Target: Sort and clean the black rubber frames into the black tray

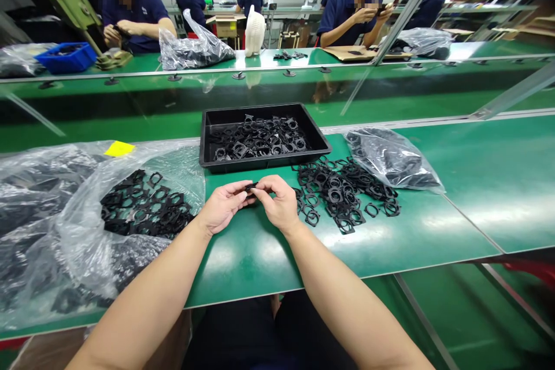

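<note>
In the head view my left hand (224, 206) and my right hand (280, 202) meet above the green table, fingers closed on one small black plastic part (250, 187). Most of that part is hidden by my fingertips. Just behind them stands a black tray (264, 163) holding a heap of black parts with round openings. To the right of my right hand lies a loose pile of black ring-shaped parts (336, 191). An opened clear plastic bag (82, 225) on the left spills more black parts (145, 208), near my left forearm.
A second clear bag (392, 159) of dark parts lies right of the pile. A yellow note (119, 148) rests on the left bag. Beyond a rail, co-workers sit at a facing bench with a blue bin (67, 59), a hand press (82, 17) and a bag (195, 49).
</note>
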